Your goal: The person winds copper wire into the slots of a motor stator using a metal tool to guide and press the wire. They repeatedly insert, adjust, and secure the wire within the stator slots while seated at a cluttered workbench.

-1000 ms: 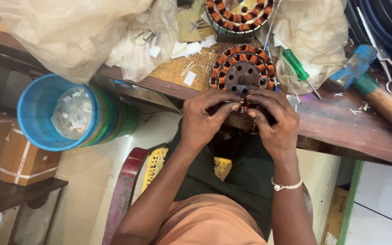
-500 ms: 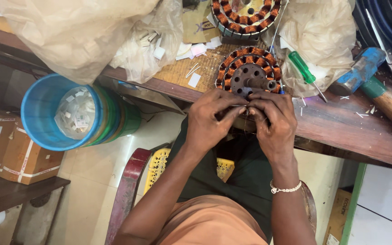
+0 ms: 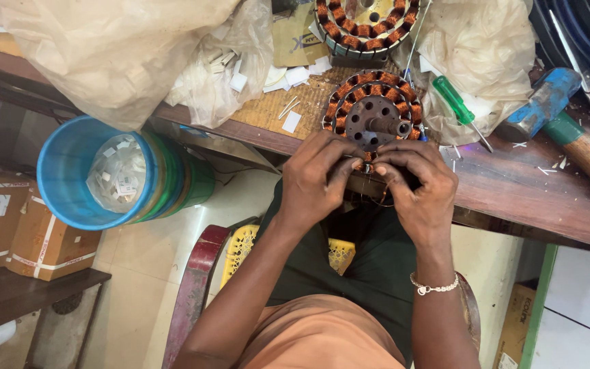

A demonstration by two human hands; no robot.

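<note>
Soft, even daylight fills the scene, bright enough to show colour clearly. The left hand [image 3: 315, 181] and right hand [image 3: 414, 188] are sharp, with slight blur at their fingertips. Beneath both hands the desk [image 3: 513, 198] edge casts deep shadow. Above the hands, clear plastic bags [image 3: 117, 48] catch pale glare. Far corners bend slightly from the wide lens

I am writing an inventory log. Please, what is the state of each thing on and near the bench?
Round copper-wound stator: flat at bench edge, both hands working its near rim.
Blue plastic bucket: tilted, holds white scraps.
Green-handled screwdriver: lying unused.
Left hand: pinching.
Right hand: pinching.
</note>
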